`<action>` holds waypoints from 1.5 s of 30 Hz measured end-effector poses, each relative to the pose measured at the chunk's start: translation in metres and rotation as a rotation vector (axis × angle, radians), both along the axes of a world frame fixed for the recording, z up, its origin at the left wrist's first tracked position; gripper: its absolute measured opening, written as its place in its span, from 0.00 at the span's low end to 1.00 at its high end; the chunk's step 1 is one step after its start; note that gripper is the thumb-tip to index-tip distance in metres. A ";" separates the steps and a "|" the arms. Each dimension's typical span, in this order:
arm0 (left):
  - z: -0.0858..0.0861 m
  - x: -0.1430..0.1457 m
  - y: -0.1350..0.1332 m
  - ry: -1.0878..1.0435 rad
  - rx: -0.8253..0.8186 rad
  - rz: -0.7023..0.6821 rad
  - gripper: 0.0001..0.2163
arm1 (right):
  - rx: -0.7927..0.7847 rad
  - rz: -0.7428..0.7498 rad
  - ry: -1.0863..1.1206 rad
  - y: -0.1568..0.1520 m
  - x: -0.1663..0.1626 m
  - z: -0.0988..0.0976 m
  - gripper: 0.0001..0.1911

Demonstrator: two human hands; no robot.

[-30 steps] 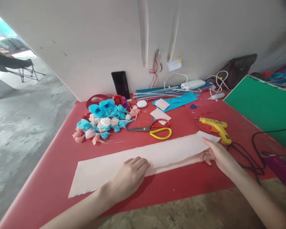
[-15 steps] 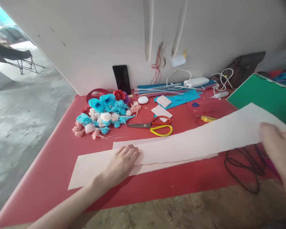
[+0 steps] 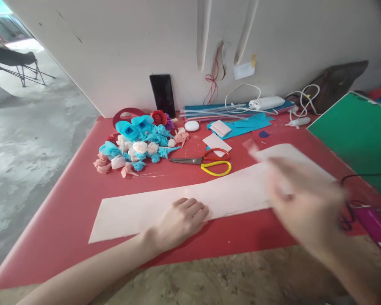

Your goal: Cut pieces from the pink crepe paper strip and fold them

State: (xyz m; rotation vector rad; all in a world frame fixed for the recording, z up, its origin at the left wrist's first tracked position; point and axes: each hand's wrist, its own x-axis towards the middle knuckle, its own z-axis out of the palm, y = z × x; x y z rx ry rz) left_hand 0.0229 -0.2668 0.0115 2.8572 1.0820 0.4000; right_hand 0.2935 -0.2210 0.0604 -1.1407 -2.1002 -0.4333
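Observation:
A long pale paper strip lies across the table, its right part curving up and back. My left hand rests palm down on the strip's near edge, pressing it with fingers laid out and holding nothing. Over the strip's right part, my right hand is smeared by motion, its fingers curled in. A blurred pinkish-white tip sticks out beyond those fingers; I cannot make out what it is. Scissors with red and yellow handles lie open behind the strip.
Crepe-paper flowers are heaped at the left. A phone leans on the wall. Behind the scissors are pink paper pieces and blue paper. A green board, white power strip and magenta object are at the right.
My right hand has left the strip's raised right end and moved left and inward, its fingers curled. My left hand has slid right along the paper. The two offset paper layers now look like one outline.

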 end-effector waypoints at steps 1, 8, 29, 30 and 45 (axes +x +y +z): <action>-0.001 0.000 0.000 -0.023 -0.012 -0.018 0.08 | -0.052 0.093 -0.073 -0.004 -0.027 -0.014 0.28; 0.000 -0.027 0.000 -0.115 -0.085 -0.134 0.11 | -0.322 0.317 -0.259 -0.026 -0.072 -0.078 0.23; -0.014 -0.044 -0.004 -0.146 -0.026 -0.033 0.11 | -0.367 0.571 -0.274 -0.017 -0.076 -0.076 0.24; -0.014 -0.043 -0.004 -0.147 -0.032 -0.032 0.11 | -0.373 0.576 -0.274 -0.017 -0.076 -0.076 0.24; -0.015 -0.044 -0.003 -0.151 -0.036 -0.008 0.11 | -0.505 0.568 -0.301 -0.020 -0.081 -0.074 0.24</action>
